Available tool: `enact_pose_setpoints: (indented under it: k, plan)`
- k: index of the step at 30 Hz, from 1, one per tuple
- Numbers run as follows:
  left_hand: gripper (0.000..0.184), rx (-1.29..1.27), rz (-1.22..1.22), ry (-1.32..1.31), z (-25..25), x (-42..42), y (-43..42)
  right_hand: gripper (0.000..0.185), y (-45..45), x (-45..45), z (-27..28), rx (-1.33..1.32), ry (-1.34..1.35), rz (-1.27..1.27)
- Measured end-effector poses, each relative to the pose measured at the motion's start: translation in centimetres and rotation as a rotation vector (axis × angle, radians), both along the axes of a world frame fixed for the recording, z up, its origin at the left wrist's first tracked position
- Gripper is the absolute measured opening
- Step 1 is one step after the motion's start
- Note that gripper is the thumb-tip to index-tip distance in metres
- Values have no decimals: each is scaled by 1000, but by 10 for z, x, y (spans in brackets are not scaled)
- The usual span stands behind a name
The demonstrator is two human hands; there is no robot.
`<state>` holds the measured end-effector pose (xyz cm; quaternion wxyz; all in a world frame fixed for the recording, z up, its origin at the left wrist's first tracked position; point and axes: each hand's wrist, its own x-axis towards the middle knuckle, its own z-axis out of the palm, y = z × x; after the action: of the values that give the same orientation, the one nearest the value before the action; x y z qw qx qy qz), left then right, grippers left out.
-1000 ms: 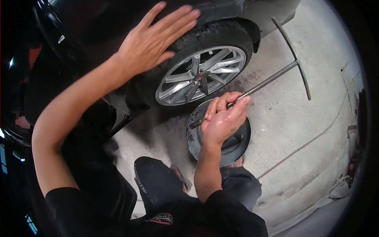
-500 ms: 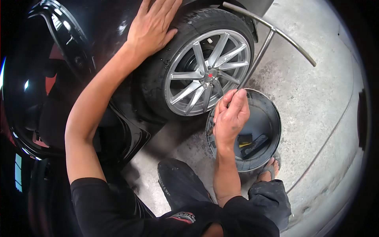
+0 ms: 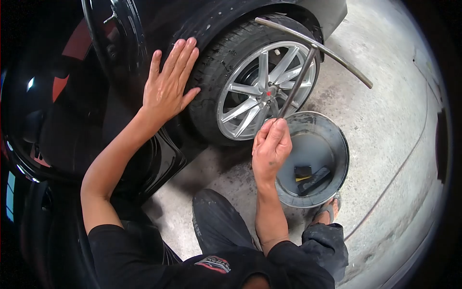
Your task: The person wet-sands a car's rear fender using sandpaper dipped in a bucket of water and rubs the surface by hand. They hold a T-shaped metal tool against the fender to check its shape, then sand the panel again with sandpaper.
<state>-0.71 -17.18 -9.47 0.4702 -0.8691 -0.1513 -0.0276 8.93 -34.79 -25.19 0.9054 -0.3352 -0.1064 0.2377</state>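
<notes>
My right hand (image 3: pixel 272 150) is closed around the shaft of a metal T-handle wrench (image 3: pixel 314 47), whose crossbar points up and away from me. The wrench's far end is hidden in and behind my fist. In front of it stands a car wheel with a silver multi-spoke rim (image 3: pixel 246 115), a red centre cap and a black tyre (image 3: pixel 211 79). My left hand (image 3: pixel 166 84) lies spread, fingers apart, against the black car's body panel (image 3: pixel 139 91) to the left of the tyre. The skin of that hand looks wet.
A dark bucket (image 3: pixel 344 149) of cloudy water stands on the concrete floor (image 3: pixel 385 139) by the wheel, close to my foot. In it lie a black-and-yellow block (image 3: pixel 303 172) and a black brush-like piece (image 3: pixel 315 180). A thin line (image 3: pixel 399 173) crosses the floor.
My left hand has moved down and left along the car panel, away from the tyre's top, with fingers spread wider. My right hand and the wrench have shifted slightly left and down in view.
</notes>
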Motion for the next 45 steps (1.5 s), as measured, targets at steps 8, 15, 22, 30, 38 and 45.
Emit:
enact_pose_setpoints:
  k: [8, 15, 22, 30, 38, 45]
  plan:
    - [104, -95, 12, 12, -11, -51, -3, 38, 4, -11, -7, -112, -88, -19]
    - [104, -27, -73, -31, 13, 37, 7, 40, 12, -19, -18, -168, -268, -89]
    - [105, -10, -17, 4, 8, -22, -1, 40, 30, -29, -20, -207, -432, -200]
    - [106, -90, -50, -13, -12, -62, 9, 26, 40, -49, -26, -200, -537, -295]
    - [107, -118, -65, -36, -13, -63, 8, 22, 48, -42, -22, -269, -587, -376]
    - [106, -147, -66, -44, -11, -60, 9, 26, 48, -36, -16, -396, -642, -319]
